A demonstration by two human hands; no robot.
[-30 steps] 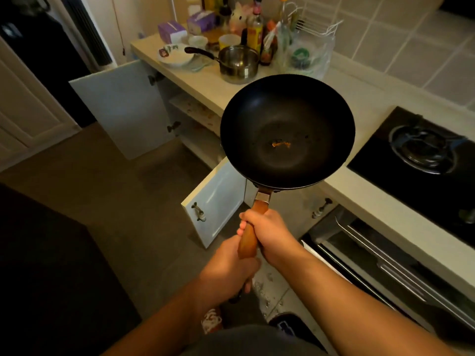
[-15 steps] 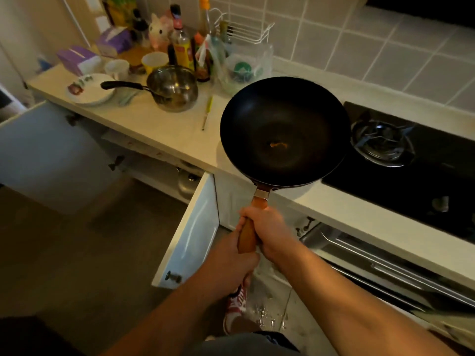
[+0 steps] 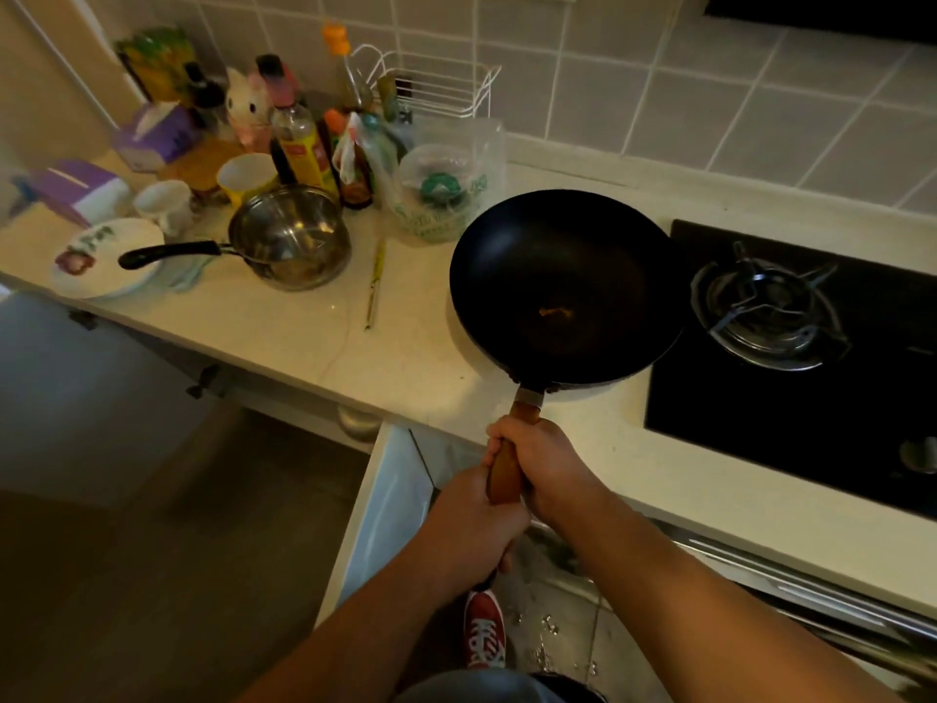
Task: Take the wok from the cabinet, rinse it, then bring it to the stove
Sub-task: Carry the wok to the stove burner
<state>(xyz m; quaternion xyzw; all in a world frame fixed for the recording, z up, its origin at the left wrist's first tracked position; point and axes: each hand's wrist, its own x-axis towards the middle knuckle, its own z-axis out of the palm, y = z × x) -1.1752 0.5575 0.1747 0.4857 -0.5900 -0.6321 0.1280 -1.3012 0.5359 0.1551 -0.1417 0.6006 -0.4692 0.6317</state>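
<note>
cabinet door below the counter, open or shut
Open: the cabinet door swings out from under the counter, edge toward the camera, beside the hands holding the wok.

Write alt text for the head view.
Both hands, left below right, grip the wooden handle of a black wok held over the counter, beside the burner. A saucepan and bottles stand to the left.

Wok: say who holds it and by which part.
Both hands grip the wok by its wooden handle: right hand nearer the pan, left hand at the end.

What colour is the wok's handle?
Orange-brown wooden handle on the black round wok; head view.
</note>
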